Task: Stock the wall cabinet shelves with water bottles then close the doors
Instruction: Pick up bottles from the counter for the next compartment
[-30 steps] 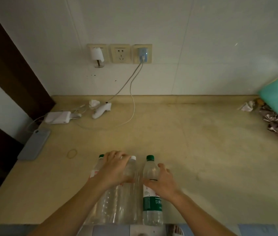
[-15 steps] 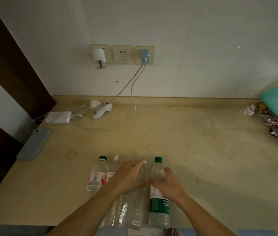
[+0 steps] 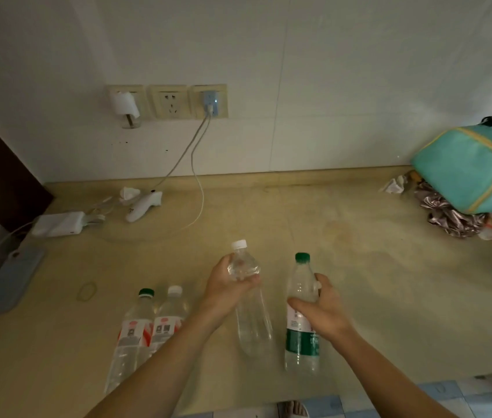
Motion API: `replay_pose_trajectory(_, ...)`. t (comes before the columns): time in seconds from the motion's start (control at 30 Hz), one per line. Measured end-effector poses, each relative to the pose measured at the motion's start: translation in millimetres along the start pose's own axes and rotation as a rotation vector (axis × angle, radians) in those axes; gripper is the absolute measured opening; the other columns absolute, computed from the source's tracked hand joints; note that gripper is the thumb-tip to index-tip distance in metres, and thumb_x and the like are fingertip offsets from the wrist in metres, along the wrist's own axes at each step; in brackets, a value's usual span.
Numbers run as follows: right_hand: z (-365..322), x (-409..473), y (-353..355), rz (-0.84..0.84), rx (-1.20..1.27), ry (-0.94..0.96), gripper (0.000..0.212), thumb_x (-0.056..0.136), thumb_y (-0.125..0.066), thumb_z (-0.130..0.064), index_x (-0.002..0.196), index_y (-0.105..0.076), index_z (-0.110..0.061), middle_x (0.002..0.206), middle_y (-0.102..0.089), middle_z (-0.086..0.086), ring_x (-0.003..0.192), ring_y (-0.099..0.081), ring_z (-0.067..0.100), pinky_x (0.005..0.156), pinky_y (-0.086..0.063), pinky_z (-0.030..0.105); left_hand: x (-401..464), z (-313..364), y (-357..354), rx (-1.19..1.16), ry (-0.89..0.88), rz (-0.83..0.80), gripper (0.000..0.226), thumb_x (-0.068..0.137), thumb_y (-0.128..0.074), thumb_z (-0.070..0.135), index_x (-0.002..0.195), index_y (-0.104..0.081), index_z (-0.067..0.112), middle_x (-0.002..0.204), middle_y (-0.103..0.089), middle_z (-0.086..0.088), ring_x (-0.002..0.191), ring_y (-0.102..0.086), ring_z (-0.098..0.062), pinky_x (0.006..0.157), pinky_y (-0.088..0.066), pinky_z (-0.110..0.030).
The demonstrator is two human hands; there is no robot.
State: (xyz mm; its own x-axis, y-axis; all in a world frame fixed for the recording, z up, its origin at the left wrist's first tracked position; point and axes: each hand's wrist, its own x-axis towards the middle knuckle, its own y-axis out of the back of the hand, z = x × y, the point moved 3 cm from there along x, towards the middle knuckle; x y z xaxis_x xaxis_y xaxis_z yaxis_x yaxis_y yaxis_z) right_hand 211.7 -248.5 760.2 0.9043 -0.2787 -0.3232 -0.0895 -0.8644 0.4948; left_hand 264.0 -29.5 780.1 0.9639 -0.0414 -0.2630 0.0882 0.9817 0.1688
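Teal bag (image 3: 468, 168) R, charger (image 3: 57, 223) + phone (image 3: 9, 282) L.

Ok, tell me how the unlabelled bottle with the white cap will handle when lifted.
The clear bottle looks thin-walled, so it may dent under the left hand gripping its shoulder. Its smooth, label-free sides could be slippery. It seems full of water, so probably heavy for its size.

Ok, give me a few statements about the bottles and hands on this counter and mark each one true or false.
1. The left hand grips the unlabelled white-capped bottle. True.
2. The right hand holds nothing. False: it grips the green-labelled bottle.
3. Two red-labelled bottles stand untouched on the counter. True.
4. All three wall sockets are free. False: a charger fills the rightmost, and something white covers the leftmost.
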Motion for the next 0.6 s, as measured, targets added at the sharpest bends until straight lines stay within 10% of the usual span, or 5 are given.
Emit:
replay_pose_trajectory(0.27,-34,9,41,0.157,-0.041,0.288,0.074,0.072,-0.087,-0.028,0.133,-0.046,-0.032,0.121,-0.044,-0.016,0.101,-0.055,0.006,0.086,-0.044,0.024,2,50,-25,0.393,-0.525,-0.045,0.069,0.087,-0.077,0.027,0.143,-0.038,0.024,0.129,-0.041,0.012,0.122,-0.037,0.016,0.097,-0.027,0.002)
replay_pose_trajectory(0.6,-17,14,50,0.13,-0.06,0.327,0.075,0.074,-0.089,-0.029,0.134,-0.045,-0.024,0.126,-0.047,-0.009,0.11,-0.057,0.014,0.094,-0.053,0.035,-8,17,-32,0.479,-0.48,-0.015,0.074,0.089,-0.076,0.028,0.14,-0.024,0.039,0.132,-0.028,0.022,0.122,-0.03,0.028,0.093,-0.025,0.006)
